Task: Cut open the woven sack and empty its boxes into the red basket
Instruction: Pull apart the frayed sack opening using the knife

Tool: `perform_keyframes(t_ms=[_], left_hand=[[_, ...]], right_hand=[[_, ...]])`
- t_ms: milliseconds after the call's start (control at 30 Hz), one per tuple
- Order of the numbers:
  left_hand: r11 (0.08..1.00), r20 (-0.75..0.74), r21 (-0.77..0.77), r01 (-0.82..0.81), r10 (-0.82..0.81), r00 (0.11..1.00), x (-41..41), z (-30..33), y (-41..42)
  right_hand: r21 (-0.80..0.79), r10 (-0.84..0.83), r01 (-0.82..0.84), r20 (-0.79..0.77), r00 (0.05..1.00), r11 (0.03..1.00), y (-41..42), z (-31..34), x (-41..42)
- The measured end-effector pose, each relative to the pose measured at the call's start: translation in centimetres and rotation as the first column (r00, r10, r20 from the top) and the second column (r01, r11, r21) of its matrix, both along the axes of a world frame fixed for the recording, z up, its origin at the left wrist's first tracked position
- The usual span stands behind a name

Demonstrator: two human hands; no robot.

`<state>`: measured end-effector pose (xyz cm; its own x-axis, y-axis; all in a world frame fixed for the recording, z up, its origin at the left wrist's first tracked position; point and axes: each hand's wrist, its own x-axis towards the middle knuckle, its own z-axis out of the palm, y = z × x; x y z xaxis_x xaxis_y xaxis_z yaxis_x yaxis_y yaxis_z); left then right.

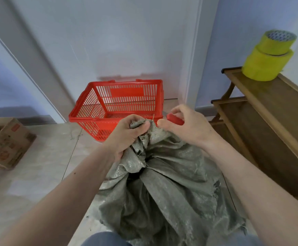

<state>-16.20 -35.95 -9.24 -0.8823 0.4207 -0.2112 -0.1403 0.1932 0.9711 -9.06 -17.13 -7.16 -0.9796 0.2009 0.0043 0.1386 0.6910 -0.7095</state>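
Fingers [141, 126] of the left hand [126, 134] are pressed together around the bunched neck of the grey woven sack [162, 183], lifting it at centre frame. Right hand [187, 125], just beside it at three o'clock, curls its fingers around a red-handled cutter [175, 118], tip pointing toward the sack's neck; whether a blade touches the fabric cannot be told. Sack stands on the tiled floor [38, 166] between the person's knees, its body spreading toward six o'clock. Red basket [109, 103] sits on the floor at twelve o'clock, just beyond the hands. Cardboard box [6, 144] lies at nine o'clock; yellow tape rolls [269, 55] rest on a wooden shelf [277, 110] at two o'clock.
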Motion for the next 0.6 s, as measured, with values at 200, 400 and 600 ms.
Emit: perform_keyframes(t_ms=[200, 400, 600], left_hand=[[0.988, 0.021, 0.152, -0.027, 0.024, 0.999, 0.0, 0.4, 0.4], [0.976, -0.476, -0.148, -0.161, 0.072, 0.876, -1.2, -0.4, -0.7], [0.995, -0.375, -0.095, 0.020, -0.055, 0.926, -0.8, 0.8, 0.0]], right_hand=[[-0.117, 0.048, -0.051, -0.025, 0.999, 0.992, 0.8, -0.7, -0.3], [-0.102, 0.015, -0.024, -0.089, 0.996, 0.995, 1.7, -0.4, -0.2], [-0.143, -0.003, -0.019, -0.151, 0.989, 0.989, 1.2, 0.3, -0.1]])
